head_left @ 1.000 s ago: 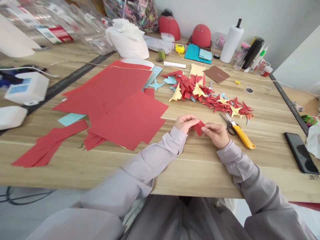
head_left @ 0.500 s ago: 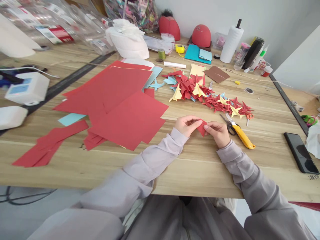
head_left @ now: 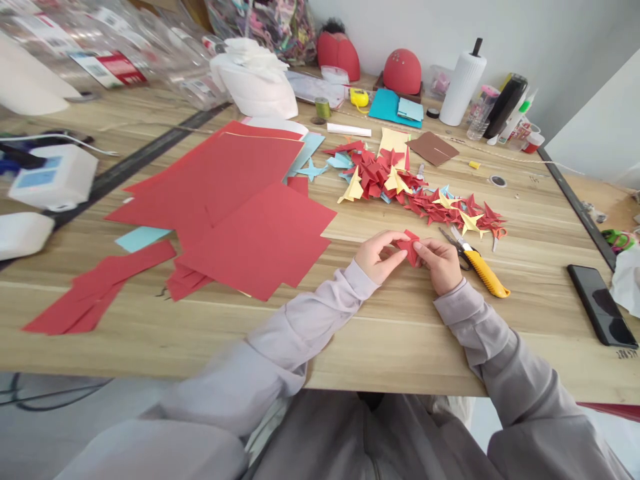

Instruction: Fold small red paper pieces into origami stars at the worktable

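Observation:
A small folded piece of red paper [head_left: 411, 244] is held between my two hands just above the table. My right hand [head_left: 440, 265] pinches its right side between thumb and fingers. On the other side, my left hand [head_left: 376, 256] has thumb and forefinger at the paper's left edge, with a gap between them. A pile of folded paper stars [head_left: 380, 175], mostly red with some yellow and light blue, lies beyond my hands. Close to my right hand are a yellow-handled utility knife [head_left: 484, 272] and black scissors [head_left: 465, 259], partly hidden.
Large red paper sheets [head_left: 255, 233] spread over the table to the left, with red paper strips [head_left: 100, 290] nearer the front. A black phone [head_left: 603, 305] lies at the right. Along the back stand a white bottle [head_left: 464, 90], a yellow tape measure [head_left: 359, 99] and blue paper [head_left: 387, 107].
The folded red paper has shifted slightly right and turned between my fingers. My left thumb and forefinger have spread apart, and the left hand has moved a little right.

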The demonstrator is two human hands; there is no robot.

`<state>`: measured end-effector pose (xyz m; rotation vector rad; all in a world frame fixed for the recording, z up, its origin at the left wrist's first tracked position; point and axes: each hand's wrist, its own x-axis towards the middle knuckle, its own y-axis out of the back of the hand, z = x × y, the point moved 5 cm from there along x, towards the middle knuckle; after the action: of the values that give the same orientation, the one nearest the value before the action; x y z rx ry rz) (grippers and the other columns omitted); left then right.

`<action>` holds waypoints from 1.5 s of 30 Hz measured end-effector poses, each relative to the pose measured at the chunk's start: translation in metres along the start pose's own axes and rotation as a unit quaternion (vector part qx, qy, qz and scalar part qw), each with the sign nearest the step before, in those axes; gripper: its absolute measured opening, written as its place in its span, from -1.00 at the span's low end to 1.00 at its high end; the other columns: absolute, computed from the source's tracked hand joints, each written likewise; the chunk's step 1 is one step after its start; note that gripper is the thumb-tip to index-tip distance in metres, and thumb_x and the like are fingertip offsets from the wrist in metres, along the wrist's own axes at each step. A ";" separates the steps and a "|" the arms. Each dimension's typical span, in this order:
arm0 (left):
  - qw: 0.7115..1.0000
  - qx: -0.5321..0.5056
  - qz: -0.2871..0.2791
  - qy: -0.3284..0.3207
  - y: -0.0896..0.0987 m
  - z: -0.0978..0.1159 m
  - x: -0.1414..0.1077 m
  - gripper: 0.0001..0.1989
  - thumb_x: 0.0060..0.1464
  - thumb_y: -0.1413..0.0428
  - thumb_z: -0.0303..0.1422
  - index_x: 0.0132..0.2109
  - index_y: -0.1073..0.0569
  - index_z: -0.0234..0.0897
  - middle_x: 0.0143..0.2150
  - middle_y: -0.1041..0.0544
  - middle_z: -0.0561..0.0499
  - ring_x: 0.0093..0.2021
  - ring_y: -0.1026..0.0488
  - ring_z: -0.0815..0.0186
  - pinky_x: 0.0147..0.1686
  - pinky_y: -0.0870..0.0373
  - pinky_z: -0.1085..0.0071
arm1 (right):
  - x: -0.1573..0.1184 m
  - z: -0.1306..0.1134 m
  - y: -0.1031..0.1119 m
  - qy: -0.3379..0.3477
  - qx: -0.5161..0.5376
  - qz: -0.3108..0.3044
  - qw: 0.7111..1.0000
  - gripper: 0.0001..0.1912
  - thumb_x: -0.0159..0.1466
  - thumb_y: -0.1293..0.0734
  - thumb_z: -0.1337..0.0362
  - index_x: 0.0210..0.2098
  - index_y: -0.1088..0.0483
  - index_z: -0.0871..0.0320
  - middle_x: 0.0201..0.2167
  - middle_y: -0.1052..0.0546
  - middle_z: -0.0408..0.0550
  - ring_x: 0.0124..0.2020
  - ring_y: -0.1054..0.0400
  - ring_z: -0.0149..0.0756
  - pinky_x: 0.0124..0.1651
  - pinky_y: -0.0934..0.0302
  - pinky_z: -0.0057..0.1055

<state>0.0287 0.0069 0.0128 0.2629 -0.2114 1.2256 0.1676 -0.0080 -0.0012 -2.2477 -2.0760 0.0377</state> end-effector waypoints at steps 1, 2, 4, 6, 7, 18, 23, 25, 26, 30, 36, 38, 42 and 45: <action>1.000 0.010 0.005 0.006 0.000 0.000 -0.001 -0.76 -0.08 -0.13 -0.37 -0.19 -0.43 -0.28 -0.15 -0.47 -0.09 -0.19 -0.41 0.28 -0.28 -0.36 0.44 | 0.000 0.000 0.000 0.006 -0.005 -0.002 1.000 -0.78 0.01 -0.41 0.12 -0.52 -0.47 0.17 -0.71 -0.41 -0.19 -0.67 -0.20 -0.47 -0.56 -0.11 -0.47; 1.000 0.014 0.013 0.014 0.000 0.000 -0.001 -0.74 -0.10 -0.14 -0.37 -0.18 -0.43 -0.28 -0.15 -0.47 -0.09 -0.18 -0.41 0.28 -0.29 -0.36 0.44 | 0.000 0.000 0.000 0.012 -0.009 -0.003 1.000 -0.77 0.01 -0.41 0.11 -0.52 -0.47 0.17 -0.70 -0.41 -0.19 -0.66 -0.20 -0.47 -0.55 -0.12 -0.47; 0.999 0.008 0.029 0.029 0.001 -0.001 -0.001 -0.71 -0.13 -0.16 -0.36 -0.18 -0.42 -0.29 -0.18 -0.48 -0.08 -0.19 -0.40 0.28 -0.32 -0.35 0.45 | 0.000 0.000 0.000 0.021 -0.013 -0.004 1.000 -0.77 0.02 -0.41 0.11 -0.51 -0.47 0.17 -0.69 -0.42 -0.19 -0.66 -0.21 -0.47 -0.54 -0.13 -0.46; 0.999 0.001 0.031 0.040 0.001 -0.002 0.000 -0.73 -0.15 -0.17 -0.34 -0.22 -0.42 -0.29 -0.23 -0.48 -0.05 -0.22 -0.40 0.29 -0.34 -0.34 0.46 | 0.000 0.000 0.000 0.026 -0.016 -0.002 1.000 -0.77 0.02 -0.41 0.11 -0.49 -0.47 0.16 -0.69 -0.42 -0.19 -0.65 -0.21 -0.46 -0.54 -0.14 -0.46; 0.999 -0.002 0.030 0.042 0.001 -0.003 0.000 -0.77 -0.14 -0.16 -0.33 -0.25 -0.42 -0.29 -0.27 -0.47 -0.04 -0.26 -0.40 0.31 -0.35 -0.33 0.47 | 0.000 0.000 0.000 0.028 -0.018 -0.001 0.999 -0.77 0.02 -0.41 0.11 -0.49 -0.47 0.16 -0.69 -0.42 -0.19 -0.65 -0.21 -0.46 -0.54 -0.15 -0.46; 0.995 0.092 0.018 -0.029 0.003 0.009 -0.001 -0.94 -0.05 -0.05 -0.39 -0.44 -0.36 -0.25 -0.44 -0.41 0.03 -0.38 -0.37 0.33 -0.34 -0.30 0.42 | -0.001 -0.003 -0.002 0.017 -0.003 -0.008 1.000 -0.78 0.02 -0.42 0.13 -0.49 -0.46 0.17 -0.67 -0.42 -0.20 -0.65 -0.22 -0.48 -0.55 -0.15 -0.47; 0.968 0.195 -0.008 -0.158 -0.003 0.020 -0.005 -0.93 -0.07 -0.02 -0.48 -0.45 -0.36 -0.23 -0.43 -0.45 -0.03 -0.34 -0.34 0.26 -0.25 -0.28 0.33 | -0.003 -0.007 -0.007 0.014 -0.022 -0.039 0.999 -0.74 0.03 -0.40 0.08 -0.48 -0.43 0.18 -0.64 -0.45 -0.18 -0.62 -0.25 -0.47 -0.53 -0.17 -0.48; 0.959 0.212 -0.009 -0.186 -0.005 0.021 -0.006 -0.91 -0.06 -0.01 -0.49 -0.42 -0.37 -0.24 -0.42 -0.46 -0.04 -0.34 -0.34 0.26 -0.26 -0.28 0.32 | -0.003 -0.007 -0.008 0.021 -0.031 -0.049 0.998 -0.73 0.06 -0.39 0.09 -0.52 -0.42 0.19 -0.66 -0.44 -0.17 -0.61 -0.25 -0.48 -0.51 -0.17 -0.48; 0.957 0.218 -0.009 -0.194 -0.005 0.021 -0.007 -0.91 -0.06 0.00 -0.50 -0.41 -0.37 -0.24 -0.41 -0.47 -0.04 -0.35 -0.34 0.27 -0.26 -0.28 0.31 | -0.003 -0.007 -0.008 0.024 -0.032 -0.048 0.998 -0.74 0.06 -0.38 0.10 -0.51 -0.42 0.19 -0.66 -0.44 -0.18 -0.61 -0.25 -0.48 -0.51 -0.17 -0.49; 0.948 0.233 0.000 -0.219 -0.005 0.021 -0.007 -0.90 -0.04 0.01 -0.51 -0.40 -0.37 -0.26 -0.41 -0.47 -0.04 -0.35 -0.34 0.27 -0.28 -0.29 0.32 | -0.003 -0.004 -0.006 0.032 -0.017 -0.047 0.998 -0.78 0.05 -0.40 0.14 -0.40 -0.43 0.17 -0.59 -0.47 -0.19 -0.57 -0.29 -0.46 -0.50 -0.18 -0.48; 0.940 0.228 0.007 -0.253 -0.005 0.024 -0.008 -0.90 -0.05 0.00 -0.53 -0.40 -0.37 -0.28 -0.43 -0.46 -0.02 -0.37 -0.32 0.30 -0.31 -0.30 0.33 | -0.004 -0.006 -0.007 0.034 -0.028 -0.074 0.996 -0.81 0.05 -0.39 0.19 -0.45 -0.41 0.19 -0.58 -0.45 -0.17 -0.54 -0.30 -0.44 -0.44 -0.20 -0.45; 0.942 0.216 0.015 -0.256 -0.003 0.025 -0.008 -0.90 -0.06 0.00 -0.54 -0.40 -0.38 -0.29 -0.43 -0.46 -0.03 -0.38 -0.32 0.31 -0.32 -0.31 0.34 | -0.004 -0.005 -0.007 0.032 -0.032 -0.074 0.996 -0.79 0.05 -0.39 0.17 -0.43 -0.40 0.20 -0.55 -0.44 -0.16 -0.53 -0.29 -0.44 -0.43 -0.20 -0.44; 0.954 0.193 0.045 -0.224 0.005 0.025 -0.006 -0.89 -0.06 0.00 -0.54 -0.40 -0.39 -0.29 -0.44 -0.45 -0.02 -0.37 -0.34 0.31 -0.32 -0.31 0.34 | -0.004 -0.001 -0.006 0.020 -0.033 -0.075 0.996 -0.74 0.05 -0.39 0.15 -0.36 -0.36 0.20 -0.53 -0.43 -0.15 -0.52 -0.28 -0.43 -0.43 -0.19 -0.43; 0.965 0.181 0.056 -0.182 0.011 0.021 -0.004 -0.90 -0.05 -0.01 -0.52 -0.40 -0.40 -0.29 -0.43 -0.45 -0.02 -0.36 -0.35 0.30 -0.31 -0.31 0.33 | -0.004 0.001 -0.007 0.014 -0.021 -0.077 0.997 -0.73 0.05 -0.38 0.15 -0.33 -0.34 0.19 -0.50 -0.43 -0.15 -0.48 -0.29 -0.41 -0.42 -0.18 -0.44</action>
<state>0.0164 0.0004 0.0321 0.8058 -0.3225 1.3192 0.1602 -0.0114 -0.0021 -2.0914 -2.2481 -0.0475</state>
